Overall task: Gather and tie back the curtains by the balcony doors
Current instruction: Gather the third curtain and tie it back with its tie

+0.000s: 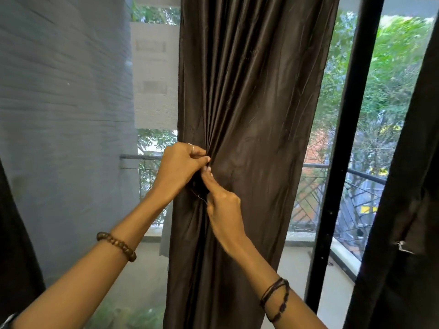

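A dark brown satin curtain (251,91) hangs down the middle of the view, in front of the balcony doors. Its folds fan out from a pinched spot at about waist height. My left hand (178,169) grips that bunch of fabric from the left. My right hand (221,205) sits just below and to the right, fingertips pinching the cloth beside the left thumb. A thin loose thread (199,197) dangles between the two hands. Whether a tie band is there is hidden by the fingers.
A black door frame (342,162) stands right of the curtain. Another dark curtain (403,222) hangs at the far right edge. A grey wall (64,115) fills the left. Beyond the glass are a balcony railing (356,173) and trees.
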